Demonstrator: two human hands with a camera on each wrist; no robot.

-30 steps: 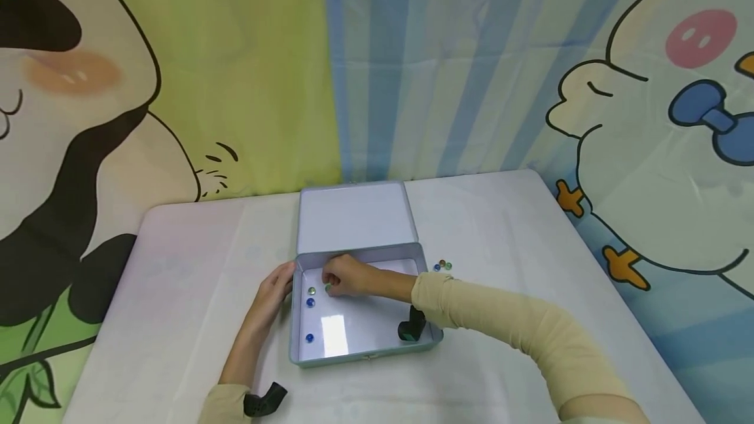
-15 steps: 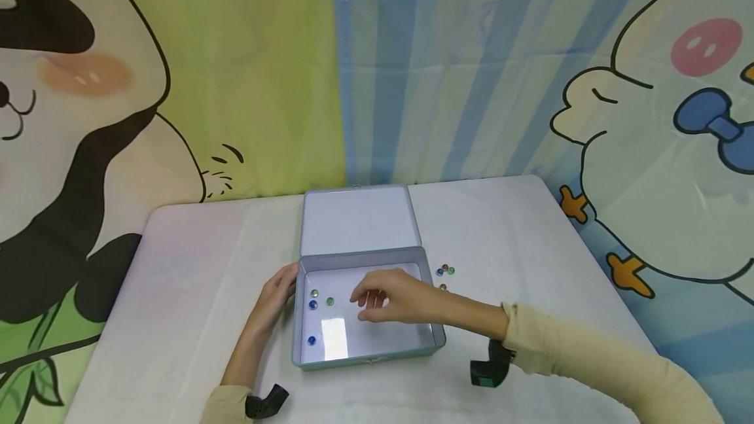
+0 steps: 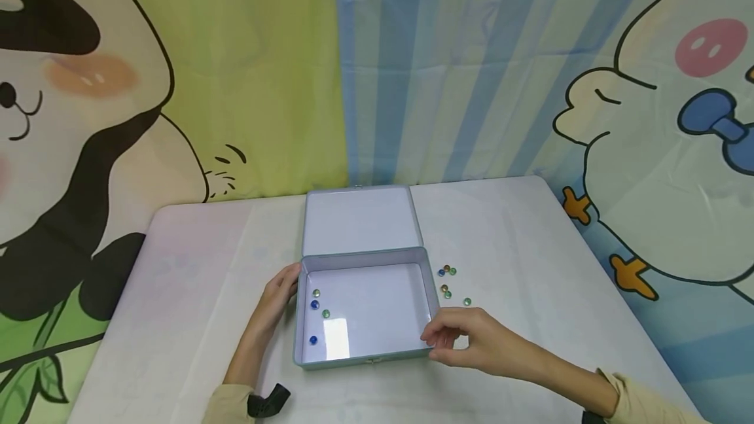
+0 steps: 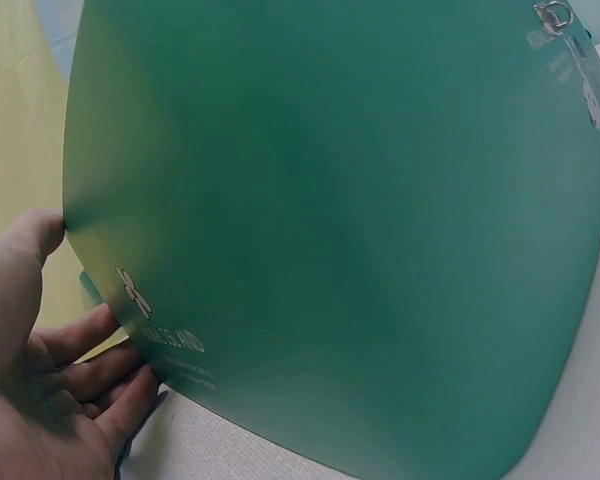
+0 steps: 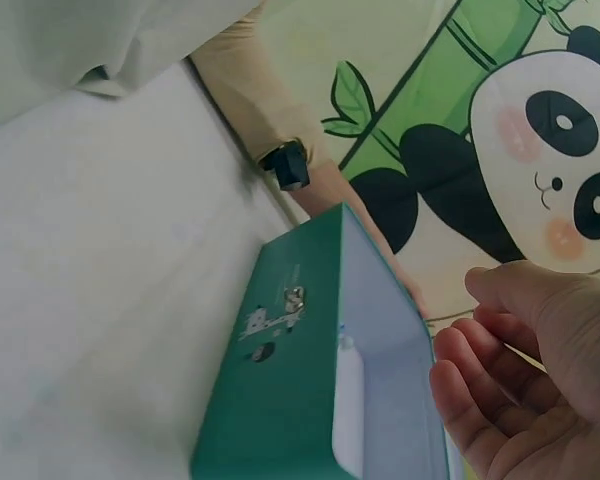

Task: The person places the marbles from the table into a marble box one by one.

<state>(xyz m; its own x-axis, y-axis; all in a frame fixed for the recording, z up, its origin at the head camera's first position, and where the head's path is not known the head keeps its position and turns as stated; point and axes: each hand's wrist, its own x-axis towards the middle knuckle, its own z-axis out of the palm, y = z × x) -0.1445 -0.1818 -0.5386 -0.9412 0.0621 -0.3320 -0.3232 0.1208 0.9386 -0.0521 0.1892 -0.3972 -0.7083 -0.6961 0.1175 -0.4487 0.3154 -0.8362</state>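
Note:
A shallow metal box (image 3: 377,256), green outside and pale inside, lies open with its lid (image 3: 362,220) folded back behind it. My left hand (image 3: 275,294) rests at its back left corner; in the left wrist view the thumb and fingertips touch the edge of the green wall (image 4: 320,220). My right hand (image 3: 465,339) is over the box's front right corner, its fingers loosely bent and holding nothing. Inside, near the left wall, lie a green marble (image 3: 326,313), a yellowish marble (image 3: 316,292) and two blue marbles, one a blue marble (image 3: 313,340) near the front.
Several more glass marbles lie on the white table (image 3: 530,247) right of the box, among them a green marble (image 3: 467,301) and a blue marble (image 3: 441,272). A printed cartoon curtain (image 3: 265,70) hangs behind the table.
My right hand has let go of the green marble and moved right and toward me, to the box's front right corner. The green marble has rolled slightly forward. My left hand stays put.

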